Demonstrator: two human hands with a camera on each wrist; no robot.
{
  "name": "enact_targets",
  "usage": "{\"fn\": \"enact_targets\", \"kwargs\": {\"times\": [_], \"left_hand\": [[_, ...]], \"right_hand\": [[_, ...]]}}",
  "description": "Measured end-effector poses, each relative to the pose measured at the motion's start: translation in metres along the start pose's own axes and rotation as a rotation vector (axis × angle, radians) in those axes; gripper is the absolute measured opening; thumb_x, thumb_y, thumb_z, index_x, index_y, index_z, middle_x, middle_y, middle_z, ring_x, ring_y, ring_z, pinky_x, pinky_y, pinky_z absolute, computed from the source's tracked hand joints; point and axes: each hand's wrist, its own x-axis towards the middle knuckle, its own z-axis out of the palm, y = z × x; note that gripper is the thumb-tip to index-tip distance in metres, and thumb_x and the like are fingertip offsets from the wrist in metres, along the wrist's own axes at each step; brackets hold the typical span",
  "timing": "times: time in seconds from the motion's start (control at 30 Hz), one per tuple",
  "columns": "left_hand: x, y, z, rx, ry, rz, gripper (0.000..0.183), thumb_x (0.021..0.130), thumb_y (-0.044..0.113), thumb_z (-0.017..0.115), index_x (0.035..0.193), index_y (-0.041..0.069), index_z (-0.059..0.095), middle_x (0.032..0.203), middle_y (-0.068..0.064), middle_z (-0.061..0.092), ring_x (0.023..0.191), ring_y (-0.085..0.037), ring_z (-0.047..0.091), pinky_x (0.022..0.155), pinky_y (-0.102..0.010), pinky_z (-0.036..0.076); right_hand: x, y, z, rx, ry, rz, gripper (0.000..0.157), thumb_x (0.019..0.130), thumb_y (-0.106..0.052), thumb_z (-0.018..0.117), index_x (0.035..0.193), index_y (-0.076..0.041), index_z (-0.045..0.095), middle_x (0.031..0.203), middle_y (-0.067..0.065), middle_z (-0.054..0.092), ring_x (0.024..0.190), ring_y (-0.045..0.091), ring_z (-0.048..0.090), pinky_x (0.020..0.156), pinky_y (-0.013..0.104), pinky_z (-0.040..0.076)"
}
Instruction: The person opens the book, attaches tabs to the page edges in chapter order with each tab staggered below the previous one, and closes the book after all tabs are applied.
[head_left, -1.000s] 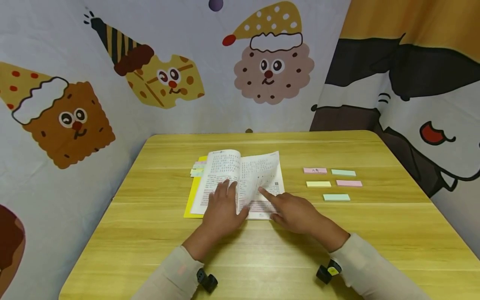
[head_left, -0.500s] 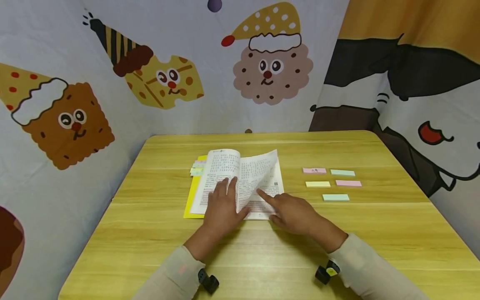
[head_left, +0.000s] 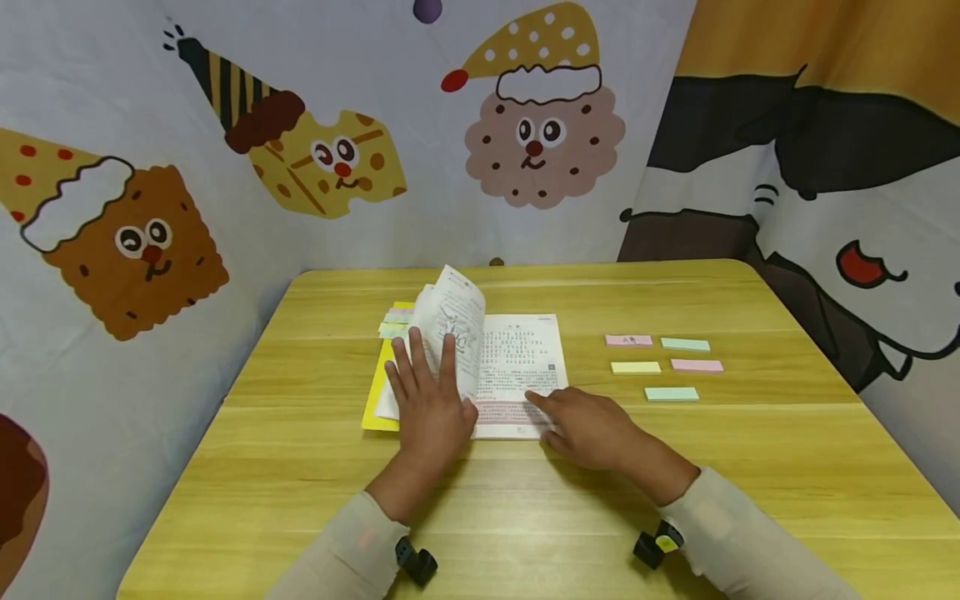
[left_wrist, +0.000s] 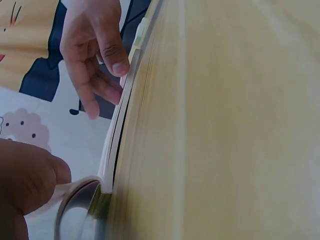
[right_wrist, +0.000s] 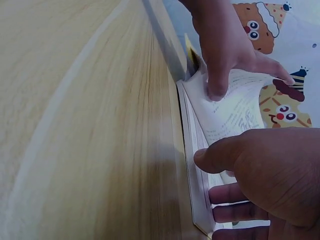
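Observation:
An open book (head_left: 517,350) with a yellow cover lies on the table, its left pages bowed up and one illustrated page (head_left: 459,312) standing raised near the spine. My left hand (head_left: 431,408) rests on those left pages with its fingers straight and spread. On the right-hand page, the index fingertip of my right hand (head_left: 588,425) touches the printed text. The right wrist view shows the thumb of that hand (right_wrist: 270,175) by the book's lower edge, its other fingers loosely extended. Neither hand grips anything.
Several coloured paper strips lie to the right of the book, among them a pink strip (head_left: 628,341) with writing and a yellow strip (head_left: 636,367). Pale tabs (head_left: 393,323) stick out at the book's left. A cartoon-printed cloth (head_left: 450,225) hangs behind the wooden table (head_left: 525,517).
The page half lifted over the right side has swung to the left, uncovering the right-hand page. My left hand has shifted left and spread its fingers; the right has barely moved.

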Motion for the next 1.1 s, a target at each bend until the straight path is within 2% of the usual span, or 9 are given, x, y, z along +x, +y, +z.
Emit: {"fn": "enact_targets", "kwargs": {"times": [0.13, 0.4, 0.5, 0.57, 0.73, 0.8, 0.87, 0.97, 1.1], "left_hand": [[0.000, 0.001, -0.003, 0.030, -0.006, 0.003, 0.114, 0.078, 0.017, 0.080, 0.166, 0.023, 0.007, 0.166, -0.022, -0.020, 0.150, -0.047, -0.020, 0.113, -0.072, -0.007], [0.002, 0.006, -0.010, 0.131, -0.091, 0.019, 0.101, 0.083, 0.022, 0.079, 0.165, 0.028, 0.020, 0.166, -0.018, -0.026, 0.150, -0.048, -0.019, 0.110, -0.076, -0.009], [0.004, 0.008, -0.011, 0.174, -0.131, 0.034, 0.092, 0.087, 0.022, 0.076, 0.164, 0.029, 0.026, 0.168, -0.017, -0.020, 0.151, -0.047, -0.019, 0.110, -0.075, -0.008], [0.004, 0.008, -0.011, 0.188, -0.177, 0.074, 0.084, 0.091, 0.019, 0.074, 0.162, 0.029, 0.032, 0.170, -0.017, -0.010, 0.152, -0.045, -0.016, 0.113, -0.072, -0.007], [0.004, 0.008, -0.011, 0.172, -0.329, 0.233, 0.053, 0.099, 0.005, 0.063, 0.148, 0.023, 0.057, 0.164, -0.010, 0.032, 0.155, -0.037, 0.012, 0.122, -0.056, 0.011], [0.004, 0.008, -0.011, 0.166, -0.385, 0.259, 0.045, 0.100, 0.002, 0.059, 0.141, 0.020, 0.064, 0.160, -0.007, 0.041, 0.152, -0.034, 0.025, 0.121, -0.052, 0.021], [0.003, 0.008, -0.011, 0.152, -0.429, 0.251, 0.039, 0.102, 0.004, 0.057, 0.138, 0.018, 0.066, 0.158, -0.006, 0.044, 0.150, -0.033, 0.032, 0.118, -0.050, 0.028], [0.003, 0.007, -0.010, 0.125, -0.456, 0.208, 0.033, 0.104, 0.010, 0.056, 0.135, 0.015, 0.067, 0.157, -0.008, 0.046, 0.146, -0.034, 0.038, 0.114, -0.050, 0.036], [0.001, 0.004, -0.010, 0.071, -0.480, 0.151, 0.037, 0.104, 0.028, 0.059, 0.137, 0.014, 0.065, 0.157, -0.011, 0.044, 0.144, -0.038, 0.040, 0.112, -0.050, 0.039]], "right_hand": [[0.000, 0.000, 0.000, -0.009, -0.009, -0.003, 0.055, 0.093, -0.027, 0.076, 0.143, -0.012, 0.060, 0.120, 0.006, 0.069, 0.109, 0.024, 0.065, 0.078, 0.039, 0.056], [-0.002, 0.000, 0.001, -0.025, -0.005, -0.023, 0.051, 0.093, -0.027, 0.076, 0.139, -0.009, 0.064, 0.121, 0.007, 0.068, 0.111, 0.025, 0.064, 0.084, 0.041, 0.056], [-0.002, 0.000, 0.000, -0.023, -0.004, -0.029, 0.050, 0.093, -0.027, 0.075, 0.138, -0.008, 0.064, 0.121, 0.007, 0.068, 0.112, 0.025, 0.064, 0.085, 0.042, 0.055], [-0.002, 0.000, -0.001, -0.022, -0.003, -0.035, 0.050, 0.093, -0.027, 0.075, 0.137, -0.008, 0.064, 0.122, 0.007, 0.068, 0.112, 0.025, 0.064, 0.086, 0.042, 0.055], [-0.002, -0.001, -0.001, -0.019, 0.002, -0.046, 0.049, 0.094, -0.027, 0.075, 0.137, -0.007, 0.065, 0.123, 0.008, 0.068, 0.113, 0.026, 0.064, 0.088, 0.043, 0.055], [-0.002, -0.001, 0.000, -0.019, 0.003, -0.048, 0.048, 0.094, -0.027, 0.075, 0.137, -0.007, 0.065, 0.123, 0.008, 0.068, 0.114, 0.026, 0.064, 0.088, 0.044, 0.055], [-0.002, 0.000, 0.000, -0.021, 0.004, -0.051, 0.048, 0.094, -0.027, 0.075, 0.136, -0.007, 0.065, 0.123, 0.008, 0.068, 0.114, 0.026, 0.064, 0.088, 0.044, 0.055], [-0.002, 0.000, 0.001, -0.022, 0.008, -0.051, 0.048, 0.094, -0.027, 0.075, 0.136, -0.007, 0.065, 0.123, 0.009, 0.068, 0.114, 0.026, 0.064, 0.087, 0.043, 0.056], [-0.003, 0.000, 0.001, -0.018, 0.013, -0.045, 0.047, 0.094, -0.026, 0.075, 0.135, -0.006, 0.066, 0.122, 0.009, 0.068, 0.113, 0.027, 0.064, 0.086, 0.043, 0.056]]}}
